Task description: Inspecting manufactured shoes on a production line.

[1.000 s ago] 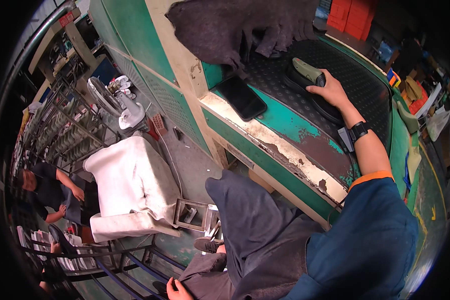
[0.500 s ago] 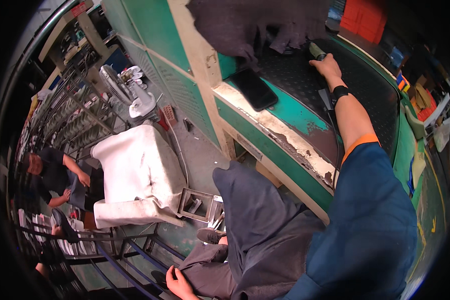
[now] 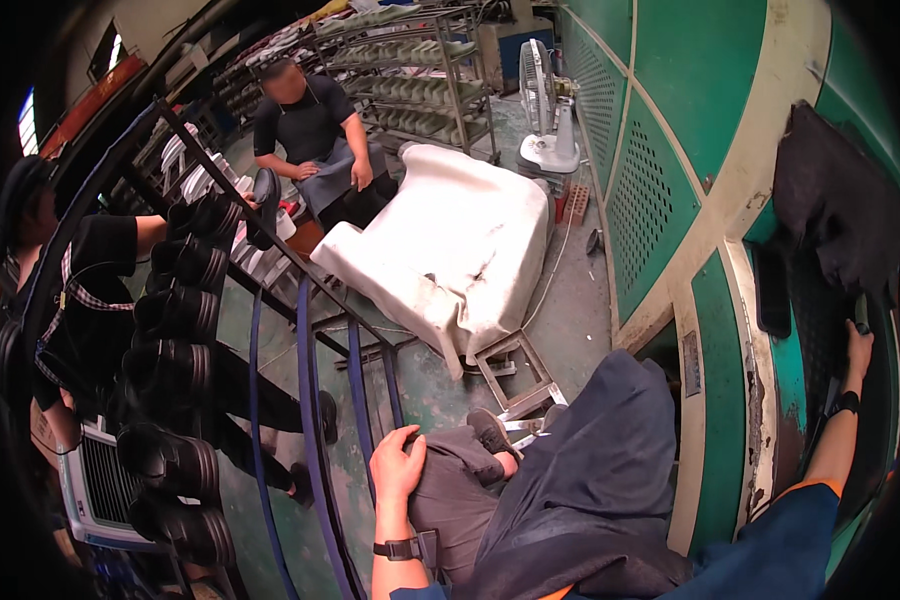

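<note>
Resting on the person's own knee, the left hand [image 3: 398, 465] lies relaxed with the fingers loosely curled over the grey trouser cloth [image 3: 455, 495], pinching nothing; a black watch [image 3: 398, 548] sits on its wrist. The right hand [image 3: 857, 345] is stretched far out to the right edge of the view, over the worn green table [image 3: 770, 400] with chipped paint, and its fingers touch a small dark object [image 3: 860, 312] lying on the black rubber mat [image 3: 820, 330] there; the fisheye rim blurs this place, so one cannot tell if the fingers are closed around the object or only pressed on it. A black wristband [image 3: 844, 403] is on this wrist, and the sleeve is dark blue with an orange edge [image 3: 800, 490]. Above the right hand, a dark grey piece of leather-like material [image 3: 835, 215] hangs over the table, and a flat black rectangular device [image 3: 772, 290] lies just beside the mat. A dark blue apron [image 3: 590, 470] covers the person's lap. On the floor stands a white padded seat [image 3: 460, 250], and near it a white standing fan [image 3: 545, 110]. To the left, a metal rack holds black shoe soles [image 3: 175, 330]; two other people [image 3: 305, 125] in black shirts are near it.
</note>
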The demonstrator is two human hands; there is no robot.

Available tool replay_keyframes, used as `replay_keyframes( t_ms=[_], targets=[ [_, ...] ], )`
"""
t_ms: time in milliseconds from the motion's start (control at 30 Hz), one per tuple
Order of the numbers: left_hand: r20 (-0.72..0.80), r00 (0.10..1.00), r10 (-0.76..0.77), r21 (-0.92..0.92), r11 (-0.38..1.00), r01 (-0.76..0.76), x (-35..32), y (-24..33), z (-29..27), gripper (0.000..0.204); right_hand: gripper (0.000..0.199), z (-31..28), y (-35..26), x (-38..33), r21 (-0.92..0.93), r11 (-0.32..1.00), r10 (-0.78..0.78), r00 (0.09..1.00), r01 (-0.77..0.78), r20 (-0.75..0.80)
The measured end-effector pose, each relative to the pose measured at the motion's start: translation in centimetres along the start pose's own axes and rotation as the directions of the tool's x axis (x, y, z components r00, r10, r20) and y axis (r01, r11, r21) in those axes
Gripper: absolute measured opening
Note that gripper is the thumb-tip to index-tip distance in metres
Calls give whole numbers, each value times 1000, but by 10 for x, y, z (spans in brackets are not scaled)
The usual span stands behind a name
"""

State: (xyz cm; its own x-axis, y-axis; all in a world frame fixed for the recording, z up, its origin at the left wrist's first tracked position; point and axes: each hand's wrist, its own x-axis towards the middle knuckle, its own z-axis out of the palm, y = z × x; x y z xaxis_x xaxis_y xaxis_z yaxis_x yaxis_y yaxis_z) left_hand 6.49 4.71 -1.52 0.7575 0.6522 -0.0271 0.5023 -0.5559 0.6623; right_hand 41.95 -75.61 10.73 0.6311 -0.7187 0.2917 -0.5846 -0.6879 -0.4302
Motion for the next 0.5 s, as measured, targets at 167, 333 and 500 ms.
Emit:
replay_keyframes(
  t_ms=[167,333,500],
  targets=[
    [-15,999,28,14,1000,-28,3,-2,2,27,87,-3,-4,-10,-20,1000,12,1000,-12,-19],
    [-1,997,72,-38,997,-72,11,-1,18,27,87,-12,14,0,-57,997,46,996,-50,-80],
    [-14,995,94,-88,992,-95,10,-20,30,27,85,-18,-17,-22,-42,996,73,996,-75,-43]
  ],
)
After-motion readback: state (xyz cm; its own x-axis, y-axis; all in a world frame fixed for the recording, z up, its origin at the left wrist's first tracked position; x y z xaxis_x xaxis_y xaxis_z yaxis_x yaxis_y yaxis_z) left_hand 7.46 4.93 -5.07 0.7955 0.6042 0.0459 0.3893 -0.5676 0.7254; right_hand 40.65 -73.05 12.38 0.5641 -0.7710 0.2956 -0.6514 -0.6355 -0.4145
